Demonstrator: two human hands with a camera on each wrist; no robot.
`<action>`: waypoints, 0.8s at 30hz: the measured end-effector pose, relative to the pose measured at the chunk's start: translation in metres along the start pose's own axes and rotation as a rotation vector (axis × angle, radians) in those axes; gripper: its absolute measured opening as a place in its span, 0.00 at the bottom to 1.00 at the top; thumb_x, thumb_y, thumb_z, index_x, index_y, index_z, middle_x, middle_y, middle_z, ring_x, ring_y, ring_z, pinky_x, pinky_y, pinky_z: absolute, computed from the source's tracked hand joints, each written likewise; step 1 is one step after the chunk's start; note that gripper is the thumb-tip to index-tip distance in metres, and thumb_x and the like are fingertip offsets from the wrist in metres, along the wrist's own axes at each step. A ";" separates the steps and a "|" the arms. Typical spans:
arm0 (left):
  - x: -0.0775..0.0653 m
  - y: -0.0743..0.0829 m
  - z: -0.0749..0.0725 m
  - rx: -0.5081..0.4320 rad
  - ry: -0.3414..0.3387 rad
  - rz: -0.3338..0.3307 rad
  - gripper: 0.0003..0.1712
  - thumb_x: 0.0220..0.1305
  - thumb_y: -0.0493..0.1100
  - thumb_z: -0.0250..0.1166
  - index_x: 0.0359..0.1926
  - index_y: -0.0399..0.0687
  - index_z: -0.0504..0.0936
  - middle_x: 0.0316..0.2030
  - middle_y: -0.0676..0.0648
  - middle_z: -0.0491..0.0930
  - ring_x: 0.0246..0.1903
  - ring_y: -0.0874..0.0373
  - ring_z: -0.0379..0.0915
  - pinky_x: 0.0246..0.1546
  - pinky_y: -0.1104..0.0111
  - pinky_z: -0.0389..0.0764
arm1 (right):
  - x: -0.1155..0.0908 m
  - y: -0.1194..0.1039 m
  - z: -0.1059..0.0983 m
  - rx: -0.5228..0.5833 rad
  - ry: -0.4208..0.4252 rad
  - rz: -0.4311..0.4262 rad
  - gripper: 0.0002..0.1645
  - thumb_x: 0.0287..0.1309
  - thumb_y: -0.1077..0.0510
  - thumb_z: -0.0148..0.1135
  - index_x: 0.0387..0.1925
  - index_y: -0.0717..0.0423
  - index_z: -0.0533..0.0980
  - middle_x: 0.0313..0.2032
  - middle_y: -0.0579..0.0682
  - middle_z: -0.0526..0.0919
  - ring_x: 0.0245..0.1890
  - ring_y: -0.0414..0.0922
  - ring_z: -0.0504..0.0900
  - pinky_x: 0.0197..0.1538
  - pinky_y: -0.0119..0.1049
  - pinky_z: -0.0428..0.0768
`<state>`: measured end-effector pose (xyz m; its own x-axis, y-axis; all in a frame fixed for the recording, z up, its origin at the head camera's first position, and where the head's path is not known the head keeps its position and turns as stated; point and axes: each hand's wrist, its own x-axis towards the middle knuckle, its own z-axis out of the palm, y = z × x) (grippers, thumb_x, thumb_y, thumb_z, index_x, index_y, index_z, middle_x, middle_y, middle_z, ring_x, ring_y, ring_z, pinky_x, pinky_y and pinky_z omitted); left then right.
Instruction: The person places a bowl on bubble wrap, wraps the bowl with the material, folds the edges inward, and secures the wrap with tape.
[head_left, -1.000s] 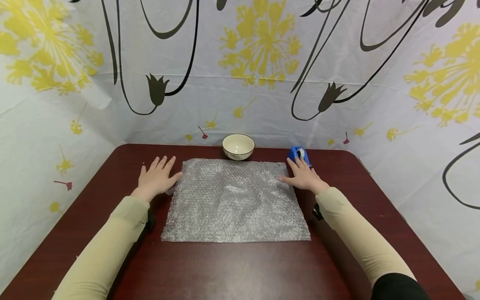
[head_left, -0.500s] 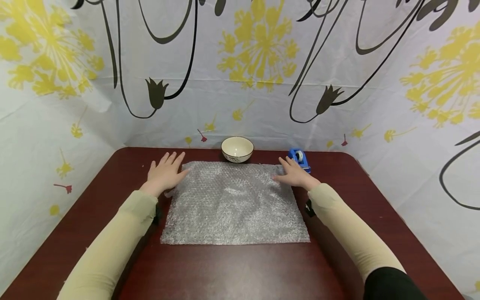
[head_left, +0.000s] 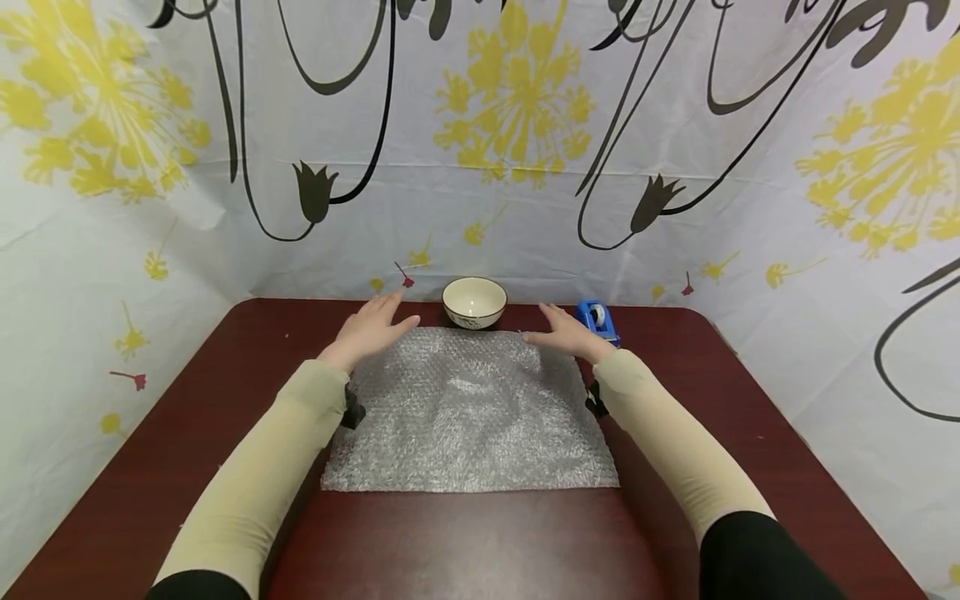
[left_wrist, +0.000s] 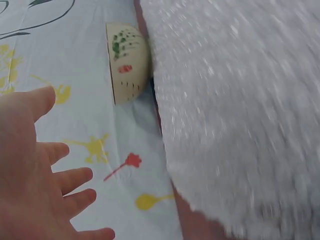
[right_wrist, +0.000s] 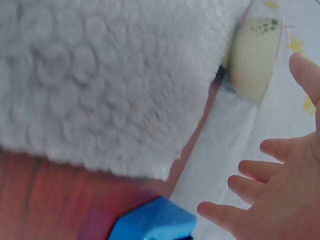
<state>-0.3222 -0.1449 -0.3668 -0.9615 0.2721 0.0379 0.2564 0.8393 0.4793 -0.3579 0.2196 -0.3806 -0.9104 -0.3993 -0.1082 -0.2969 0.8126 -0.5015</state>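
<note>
A cream bowl (head_left: 475, 303) with a dark rim stands at the table's far edge, just behind a sheet of bubble wrap (head_left: 472, 417) spread flat on the table. On the bowl's left, my left hand (head_left: 372, 329) hovers over the sheet's far left corner, fingers extended and holding nothing. My right hand (head_left: 566, 333) is over the far right corner, its fingers straight and thumb toward the bowl. Both wrist views show the bowl's painted side, the left hand (left_wrist: 45, 175) and the right hand (right_wrist: 280, 180) apart from it.
A blue tape dispenser (head_left: 597, 322) with a white roll stands beside my right hand at the far right. The dark red table (head_left: 480, 542) extends in front of the sheet. A patterned cloth (head_left: 420, 125) hangs behind and along the sides.
Both hands have moved inward toward the bowl, the left from beside the sheet and the right from near the tape dispenser. The bowl and bubble wrap stay put.
</note>
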 end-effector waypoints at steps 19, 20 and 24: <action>0.059 0.026 0.020 -0.755 -0.004 -0.163 0.39 0.75 0.61 0.44 0.76 0.47 0.47 0.73 0.39 0.50 0.70 0.42 0.50 0.66 0.50 0.61 | -0.016 0.030 0.019 0.049 -0.083 0.032 0.57 0.60 0.44 0.65 0.75 0.61 0.43 0.74 0.65 0.38 0.73 0.60 0.39 0.69 0.61 0.50; 0.061 0.027 0.021 -0.793 0.036 -0.167 0.38 0.75 0.59 0.44 0.76 0.46 0.50 0.72 0.38 0.53 0.69 0.41 0.54 0.64 0.51 0.64 | -0.017 0.032 0.019 0.059 -0.090 0.017 0.57 0.59 0.43 0.65 0.76 0.61 0.44 0.74 0.65 0.38 0.73 0.60 0.39 0.69 0.61 0.51; 0.065 0.030 0.027 -0.872 0.151 -0.199 0.33 0.74 0.57 0.47 0.73 0.47 0.59 0.68 0.40 0.61 0.64 0.41 0.62 0.59 0.53 0.70 | -0.021 0.039 0.018 0.104 -0.135 -0.029 0.59 0.58 0.42 0.66 0.76 0.59 0.43 0.75 0.62 0.36 0.74 0.60 0.36 0.70 0.61 0.49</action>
<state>-0.3744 -0.0891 -0.3735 -0.9985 0.0444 -0.0318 -0.0227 0.1929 0.9810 -0.3449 0.2525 -0.4132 -0.8530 -0.4807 -0.2033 -0.2845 0.7548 -0.5910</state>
